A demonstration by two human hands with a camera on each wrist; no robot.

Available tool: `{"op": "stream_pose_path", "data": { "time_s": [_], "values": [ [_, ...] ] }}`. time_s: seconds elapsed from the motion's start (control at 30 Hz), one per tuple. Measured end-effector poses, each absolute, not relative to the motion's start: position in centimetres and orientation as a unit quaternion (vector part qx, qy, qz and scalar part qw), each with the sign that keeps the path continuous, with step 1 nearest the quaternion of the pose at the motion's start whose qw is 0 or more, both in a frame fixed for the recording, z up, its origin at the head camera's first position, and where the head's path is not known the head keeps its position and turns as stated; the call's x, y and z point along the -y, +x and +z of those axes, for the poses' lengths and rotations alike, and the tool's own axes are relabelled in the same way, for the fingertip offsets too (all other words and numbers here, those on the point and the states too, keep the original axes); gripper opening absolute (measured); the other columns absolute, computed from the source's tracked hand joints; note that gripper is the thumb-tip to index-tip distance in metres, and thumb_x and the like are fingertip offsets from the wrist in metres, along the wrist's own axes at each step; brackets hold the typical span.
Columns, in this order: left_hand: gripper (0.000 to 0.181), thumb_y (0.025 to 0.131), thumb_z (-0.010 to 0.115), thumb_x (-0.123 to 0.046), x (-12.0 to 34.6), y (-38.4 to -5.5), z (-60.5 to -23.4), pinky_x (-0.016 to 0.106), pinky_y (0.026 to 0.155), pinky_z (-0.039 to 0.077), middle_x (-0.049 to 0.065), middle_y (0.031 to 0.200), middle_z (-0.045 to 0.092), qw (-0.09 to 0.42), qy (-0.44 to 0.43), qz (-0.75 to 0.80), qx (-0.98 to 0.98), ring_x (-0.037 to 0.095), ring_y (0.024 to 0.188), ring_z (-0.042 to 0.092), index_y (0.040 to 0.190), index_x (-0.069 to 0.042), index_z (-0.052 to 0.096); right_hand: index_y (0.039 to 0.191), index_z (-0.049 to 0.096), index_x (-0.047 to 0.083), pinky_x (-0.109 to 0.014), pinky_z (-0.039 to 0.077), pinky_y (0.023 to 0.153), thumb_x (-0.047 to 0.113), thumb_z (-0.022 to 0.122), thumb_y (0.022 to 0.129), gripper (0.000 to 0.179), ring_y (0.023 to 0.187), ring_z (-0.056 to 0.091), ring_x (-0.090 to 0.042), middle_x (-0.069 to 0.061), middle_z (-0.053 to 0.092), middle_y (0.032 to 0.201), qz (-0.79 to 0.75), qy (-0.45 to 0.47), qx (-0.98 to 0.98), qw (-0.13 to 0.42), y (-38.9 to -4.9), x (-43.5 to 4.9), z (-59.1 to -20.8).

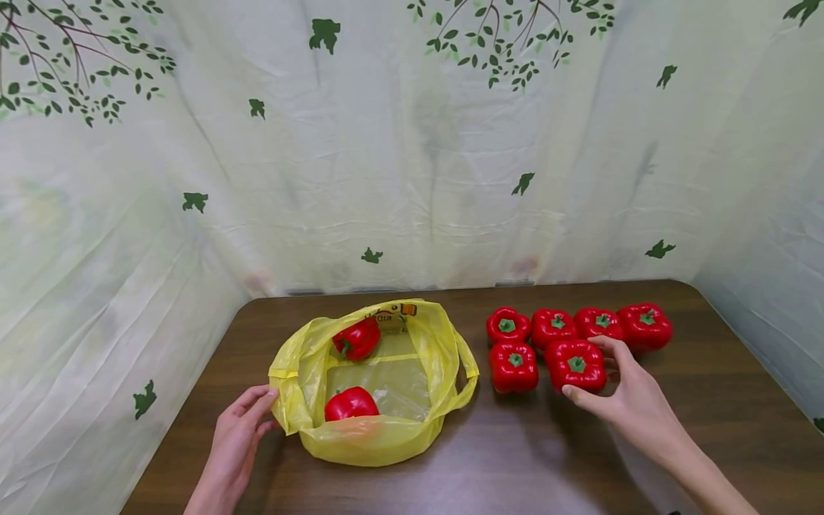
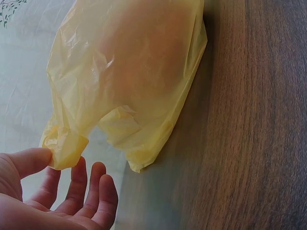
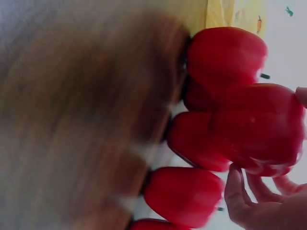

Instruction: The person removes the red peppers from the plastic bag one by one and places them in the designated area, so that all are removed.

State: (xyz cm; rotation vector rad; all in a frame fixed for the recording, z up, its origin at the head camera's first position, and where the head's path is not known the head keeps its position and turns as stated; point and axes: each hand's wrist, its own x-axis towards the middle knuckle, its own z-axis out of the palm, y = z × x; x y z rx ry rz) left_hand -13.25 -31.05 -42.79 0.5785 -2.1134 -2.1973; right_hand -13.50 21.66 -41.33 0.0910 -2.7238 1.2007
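Head view: a brown tabletop (image 1: 553, 458) extends in front of a pale leaf-printed sheet (image 1: 412, 164). At far left, the left hand (image 1: 239, 433) pinches the left edge of the yellow bag (image 1: 360, 448) between thumb and fingers (the left wrist view confirms the grip). The bag sits on the tabletop, mouth open. Inside it are two red bell peppers: a rear pepper (image 1: 357, 338), tilted with its stem toward the lower left, and a near pepper (image 1: 351, 404), partly hidden by the front wall. Right of the bag, a back row of four peppers (image 1: 553, 325) stands behind one upright front pepper (image 1: 513, 368). Next, the held pepper (image 1: 575, 366) is raised above the tabletop, gripped by the fingers and thumb of the right hand (image 1: 634, 409).
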Motion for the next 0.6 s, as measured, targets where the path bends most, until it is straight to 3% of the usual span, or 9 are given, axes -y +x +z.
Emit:
{"op": "stream_pose_path", "data": {
  "time_s": [0.23,0.43,0.6],
  "values": [
    [0.014,0.096,0.067,-0.030,31.1,-13.2,-42.8,0.028,0.076,0.052,-0.007,0.096,0.064,0.016,0.190,-0.708,0.680,0.010,0.089,0.060,0.097,-0.017,0.070,0.138,0.038,0.009,-0.038,0.050,0.075,0.042,0.080,0.081,0.078,0.099,0.056,-0.027,-0.015,0.050,0.128,0.418,0.011,0.907,0.045,-14.2,-21.6,-42.9],
    [0.014,0.096,0.067,-0.030,31.2,-13.1,-42.8,0.029,0.077,0.052,-0.007,0.097,0.064,0.015,0.192,-0.708,0.679,0.010,0.089,0.060,0.098,-0.016,0.070,0.140,0.036,0.007,-0.031,0.048,0.059,0.042,0.080,0.082,0.081,0.073,0.055,-0.021,-0.016,0.050,0.124,0.432,-0.004,0.902,0.020,-14.8,-21.6,-43.7],
    [0.015,0.096,0.066,-0.029,31.2,-13.1,-42.9,0.029,0.076,0.053,-0.007,0.096,0.064,0.020,0.184,-0.711,0.678,0.010,0.088,0.061,0.098,-0.015,0.070,0.140,0.035,0.005,-0.033,0.050,0.063,0.047,0.079,0.081,0.085,0.084,0.056,-0.025,-0.018,0.051,0.126,0.426,-0.012,0.904,0.021,-15.0,-21.4,-44.0]
  ]
}}
